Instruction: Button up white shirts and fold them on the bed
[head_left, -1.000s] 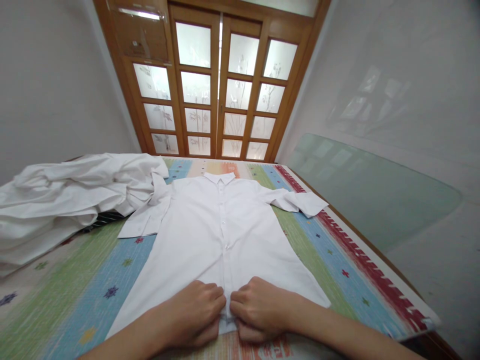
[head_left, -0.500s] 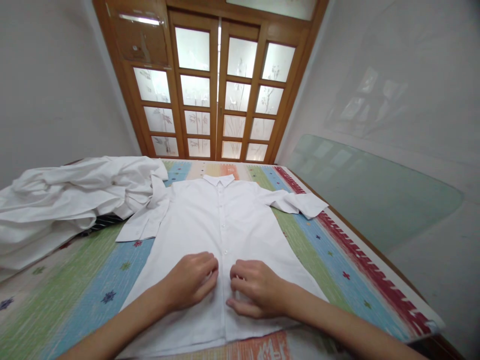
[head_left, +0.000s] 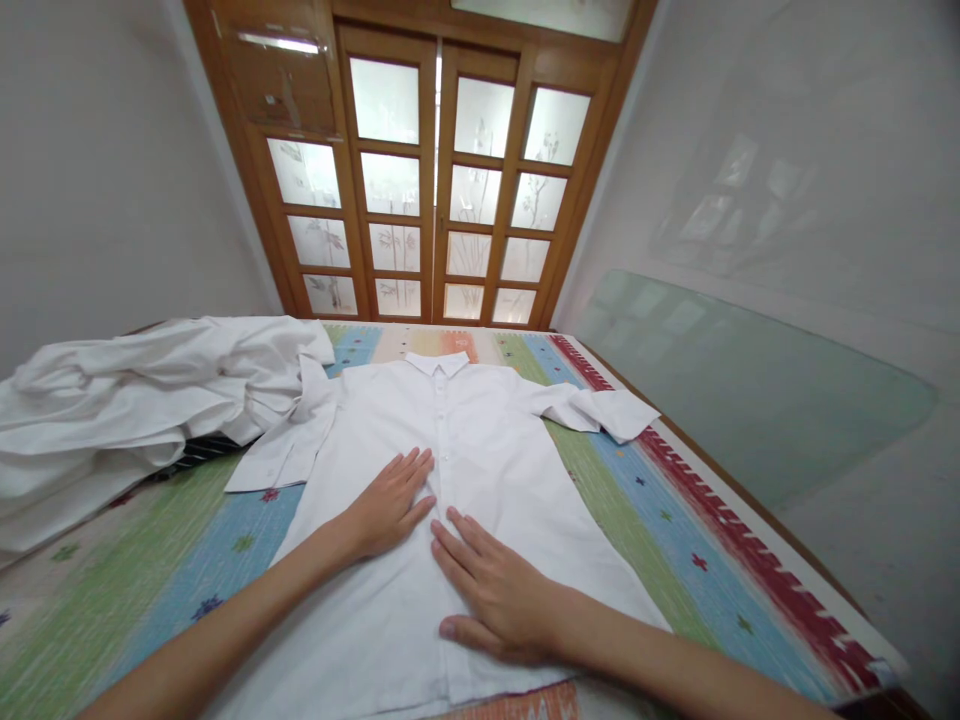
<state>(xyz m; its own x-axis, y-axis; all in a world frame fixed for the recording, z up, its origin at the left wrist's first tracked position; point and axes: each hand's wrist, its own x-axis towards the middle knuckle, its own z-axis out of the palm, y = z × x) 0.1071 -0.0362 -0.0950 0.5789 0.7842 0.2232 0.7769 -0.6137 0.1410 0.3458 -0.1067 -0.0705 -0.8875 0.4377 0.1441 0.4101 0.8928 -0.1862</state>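
Both hands have straightened from a curl: the left hand [head_left: 390, 505] has slid farther up the white shirt [head_left: 495, 430], its fingers nearly together with the thumb apart, while the right hand [head_left: 499, 590] lies near the shirt's hem, fingers slightly spread; neither grips cloth. Face up on the patterned cover [head_left: 112, 600], the shirt appears well spread, its front closed. Both sleeves [head_left: 274, 455] extend outward, and no body fold is made. Left of the shirt, a white heap [head_left: 172, 380] remains crumpled. No container shows.
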